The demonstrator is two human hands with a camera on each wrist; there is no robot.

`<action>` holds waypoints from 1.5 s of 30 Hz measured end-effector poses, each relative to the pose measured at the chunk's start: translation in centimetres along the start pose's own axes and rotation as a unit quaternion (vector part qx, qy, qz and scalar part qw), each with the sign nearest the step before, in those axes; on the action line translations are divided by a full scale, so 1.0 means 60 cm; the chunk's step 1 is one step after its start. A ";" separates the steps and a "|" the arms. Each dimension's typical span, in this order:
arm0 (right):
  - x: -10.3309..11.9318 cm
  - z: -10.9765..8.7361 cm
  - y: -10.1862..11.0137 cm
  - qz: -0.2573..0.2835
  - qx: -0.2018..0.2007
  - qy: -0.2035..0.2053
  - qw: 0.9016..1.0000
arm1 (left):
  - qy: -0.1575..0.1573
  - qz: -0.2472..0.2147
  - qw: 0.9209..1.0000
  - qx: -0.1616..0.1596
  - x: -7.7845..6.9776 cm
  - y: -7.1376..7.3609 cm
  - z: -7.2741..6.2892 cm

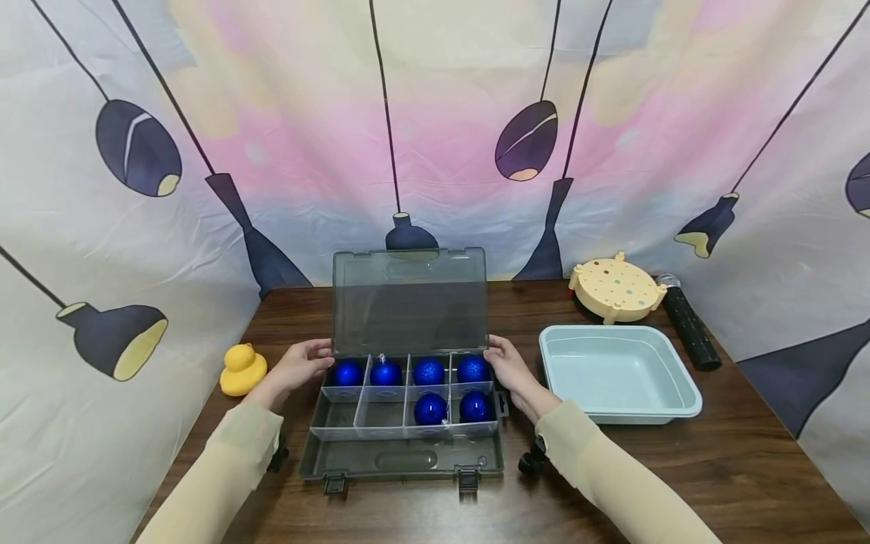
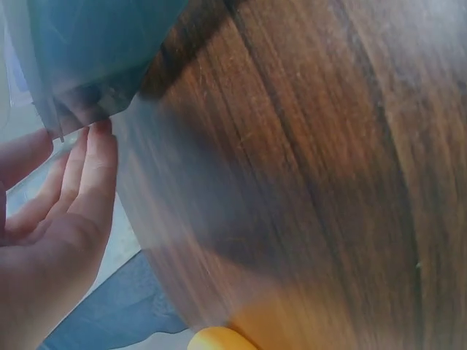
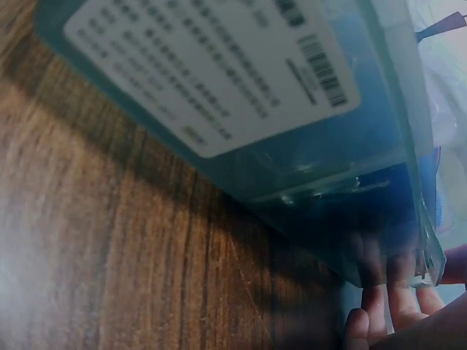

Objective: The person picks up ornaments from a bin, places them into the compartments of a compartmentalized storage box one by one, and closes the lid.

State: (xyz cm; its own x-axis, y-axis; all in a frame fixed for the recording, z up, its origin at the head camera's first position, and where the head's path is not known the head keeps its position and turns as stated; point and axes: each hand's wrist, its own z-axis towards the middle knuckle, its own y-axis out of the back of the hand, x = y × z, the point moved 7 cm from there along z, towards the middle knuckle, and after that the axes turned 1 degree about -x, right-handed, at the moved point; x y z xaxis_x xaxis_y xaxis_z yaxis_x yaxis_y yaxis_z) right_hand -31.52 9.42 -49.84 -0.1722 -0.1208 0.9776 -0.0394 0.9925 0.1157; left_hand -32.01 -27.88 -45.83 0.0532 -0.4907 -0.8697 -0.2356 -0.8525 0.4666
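Note:
A smoky clear divided storage case [image 1: 448, 459] sits at the middle of the table, its lid [image 1: 408, 310] raised at the back. Blue baubles [image 1: 430, 409] fill the back row of compartments and the two front ones at right; the two front-left compartments hold nothing. My left hand [image 1: 295, 368] grips the case's back left corner, thumb on one side and fingers on the other. At the back right corner, my right hand [image 1: 513, 372] holds it likewise. The right wrist view shows a printed label [image 3: 219, 65] on the case's outer face.
A yellow rubber duck [image 1: 243, 370] stands left of my left hand. To the right lies a pale blue tray [image 1: 621, 414]. Behind it are a cream round spotted object [image 1: 617, 290] and a black microphone [image 1: 692, 325]. A patterned cloth [image 1: 448, 151] hangs behind the wooden table [image 1: 748, 453].

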 end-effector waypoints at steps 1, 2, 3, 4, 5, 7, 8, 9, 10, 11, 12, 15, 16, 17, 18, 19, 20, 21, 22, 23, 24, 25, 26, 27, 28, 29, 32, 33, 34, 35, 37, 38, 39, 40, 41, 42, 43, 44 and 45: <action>0.001 0.000 0.000 -0.002 -0.004 0.004 1.000 | -0.003 0.000 1.000 -0.008 -0.001 0.001 0.000; 0.001 -0.001 0.000 -0.003 -0.008 0.006 1.000 | -0.005 -0.001 1.000 -0.016 -0.001 0.002 -0.001; 0.001 -0.001 0.000 -0.005 -0.011 0.009 1.000 | -0.005 -0.003 1.000 -0.025 -0.001 0.003 -0.001; 0.001 -0.002 0.000 -0.008 -0.015 0.010 1.000 | -0.009 -0.004 0.999 -0.031 -0.002 0.004 -0.002; 0.001 -0.003 0.000 -0.010 -0.019 0.012 1.000 | -0.007 -0.008 0.999 -0.038 -0.001 0.005 -0.003; 0.001 -0.004 0.000 -0.014 -0.024 0.016 0.999 | -0.008 -0.017 0.999 -0.047 0.001 0.005 -0.004; 0.001 -0.005 0.000 -0.015 -0.025 0.018 0.999 | -0.008 -0.018 0.998 -0.052 0.002 0.006 -0.005; 0.001 -0.006 0.000 -0.015 -0.027 0.019 0.999 | -0.008 -0.020 0.998 -0.057 0.003 0.006 -0.005; 0.002 -0.007 0.001 -0.014 -0.028 0.020 0.999 | -0.010 -0.023 0.998 -0.060 0.004 0.006 -0.005; 0.002 -0.007 0.002 -0.015 -0.029 0.022 0.999 | -0.009 -0.028 0.997 -0.066 0.006 0.007 -0.005; 0.003 -0.008 0.003 -0.017 -0.031 0.024 0.999 | -0.013 -0.029 0.997 -0.069 0.006 0.007 -0.006; 0.005 -0.009 0.005 -0.021 -0.036 0.026 0.999 | -0.023 -0.038 0.996 -0.079 0.008 0.008 -0.009; 0.005 -0.009 0.005 -0.022 -0.037 0.027 0.999 | -0.028 -0.043 0.995 -0.080 0.008 0.008 -0.010; 0.006 -0.009 0.005 -0.022 -0.039 0.027 0.999 | -0.032 -0.048 0.995 -0.081 0.009 0.008 -0.011; 0.006 -0.009 0.004 -0.020 -0.038 0.028 0.999 | -0.038 -0.052 0.995 -0.081 0.009 0.008 -0.013; 0.006 -0.009 0.004 -0.019 -0.038 0.028 0.999 | -0.042 -0.058 0.994 -0.082 0.010 0.009 -0.014; 0.006 -0.009 0.003 -0.016 -0.038 0.028 0.999 | -0.046 -0.065 0.994 -0.081 0.010 0.009 -0.015; 0.005 -0.009 0.002 -0.015 -0.038 0.028 0.999 | -0.049 -0.071 0.993 -0.081 0.010 0.010 -0.016; 0.006 -0.009 0.001 -0.015 -0.037 0.029 0.999 | -0.052 -0.076 0.993 -0.078 0.011 0.010 -0.016; 0.006 -0.010 0.002 -0.015 -0.037 0.030 0.999 | -0.053 -0.080 0.993 -0.074 0.011 0.010 -0.017; 0.007 -0.010 0.002 -0.015 -0.038 0.029 0.999 | -0.054 -0.081 0.993 -0.070 0.010 0.010 -0.018; 0.007 -0.012 0.002 -0.016 -0.039 0.028 0.999 | -0.054 -0.084 0.993 -0.066 0.010 0.010 -0.019; 0.009 -0.014 0.002 -0.016 -0.039 0.026 0.999 | -0.055 -0.084 0.993 -0.062 0.009 0.010 -0.020; 0.011 -0.016 0.002 -0.013 -0.041 0.025 0.999 | -0.055 -0.083 0.993 -0.058 0.008 0.010 -0.021; 0.015 -0.020 0.002 -0.010 -0.042 0.025 0.999 | -0.054 -0.081 0.994 -0.055 0.008 0.011 -0.021; 0.020 -0.024 0.002 -0.005 -0.044 0.028 0.999 | -0.054 -0.077 0.994 -0.052 0.008 0.011 -0.022; 0.046 -0.045 0.001 0.009 -0.050 0.056 0.997 | -0.060 -0.073 0.994 -0.049 0.007 0.012 -0.024; 0.057 -0.053 0.002 0.011 -0.053 0.074 0.996 | -0.060 -0.070 0.995 -0.047 0.008 0.012 -0.025; 0.069 -0.063 0.004 0.012 -0.054 0.097 0.994 | -0.060 -0.067 0.995 -0.045 0.008 0.011 -0.025; 0.082 -0.074 0.006 0.010 -0.055 0.123 0.991 | -0.059 -0.065 0.995 -0.042 0.008 0.011 -0.026; 0.107 -0.096 0.012 0.000 -0.058 0.181 0.982 | -0.055 -0.067 0.996 -0.037 0.009 0.009 -0.028; 0.119 -0.107 0.015 -0.011 -0.059 0.210 0.976 | -0.051 -0.070 0.996 -0.037 0.010 0.009 -0.029; 0.129 -0.117 0.018 -0.025 -0.060 0.238 0.969 | -0.050 -0.069 0.996 -0.033 0.010 0.008 -0.030; 0.137 -0.127 0.021 -0.041 -0.060 0.261 0.963 | -0.050 -0.072 0.996 -0.032 0.010 0.008 -0.031; 0.143 -0.136 0.024 -0.061 -0.062 0.280 0.956 | -0.053 -0.076 0.995 -0.034 0.010 0.008 -0.032; 0.148 -0.143 0.026 -0.082 -0.065 0.292 0.951 | -0.058 -0.078 0.995 -0.035 0.009 0.009 -0.033; 0.150 -0.149 0.029 -0.105 -0.069 0.302 0.945 | -0.065 -0.076 0.994 -0.036 0.008 0.010 -0.034; 0.152 -0.155 0.031 -0.128 -0.074 0.308 0.940 | -0.079 -0.070 0.994 -0.034 0.006 0.010 -0.035; 0.153 -0.160 0.033 -0.147 -0.075 0.314 0.935 | -0.094 -0.062 0.993 -0.035 0.003 0.012 -0.037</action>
State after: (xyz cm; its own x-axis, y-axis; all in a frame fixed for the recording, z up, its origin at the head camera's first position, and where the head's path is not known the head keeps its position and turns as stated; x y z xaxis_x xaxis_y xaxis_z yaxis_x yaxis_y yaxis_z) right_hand -23.75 10.43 -38.93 0.4376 -0.4005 0.8051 0.1522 0.9154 0.3727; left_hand -30.02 -28.96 -45.32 -0.1063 -0.3451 -0.9325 -0.1710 -0.9175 0.3591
